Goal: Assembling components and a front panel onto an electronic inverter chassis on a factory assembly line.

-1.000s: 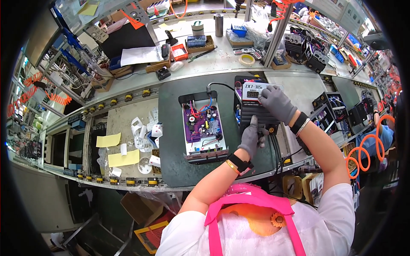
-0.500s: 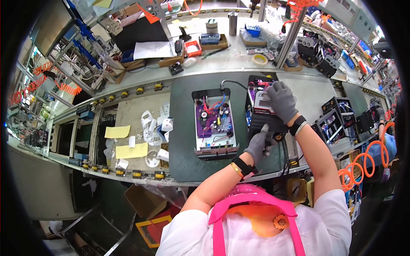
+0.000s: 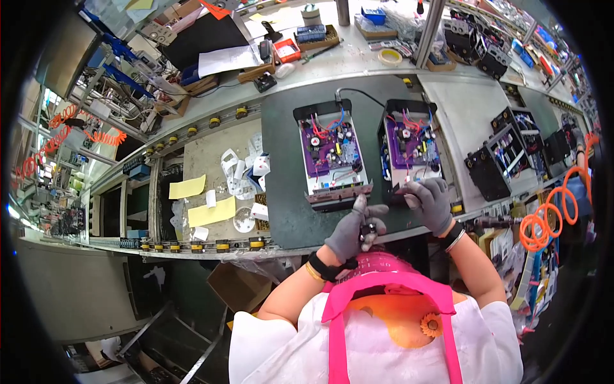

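Two opened electronic units with purple circuit boards lie side by side on a dark green mat [image 3: 281, 185]: a left unit [image 3: 333, 152] and a right unit [image 3: 412, 142]. Gloved in grey, my right hand [image 3: 432, 203] curls its fingers at the near end of the right unit, by its dark end panel [image 3: 398, 191]. The fingertips close on the panel's edge, partly out of sight. My left hand [image 3: 353, 232], also gloved, is just below the left unit's near end. A small black part [image 3: 368, 229] sits in its bent fingers, its kind too small to tell.
A black cable [image 3: 363, 94] arches behind the two units. Yellow paper slips [image 3: 214, 212] and white plastic pieces [image 3: 235, 176] lie to the left. Black housings [image 3: 489, 169] stand at right, near a coiled orange hose [image 3: 543, 221]. A tape roll [image 3: 389, 57] lies behind.
The dark panel with a display has come off the top of the right unit, baring its board. My right hand has moved down to the near end; my left has shifted left and nearer to me.
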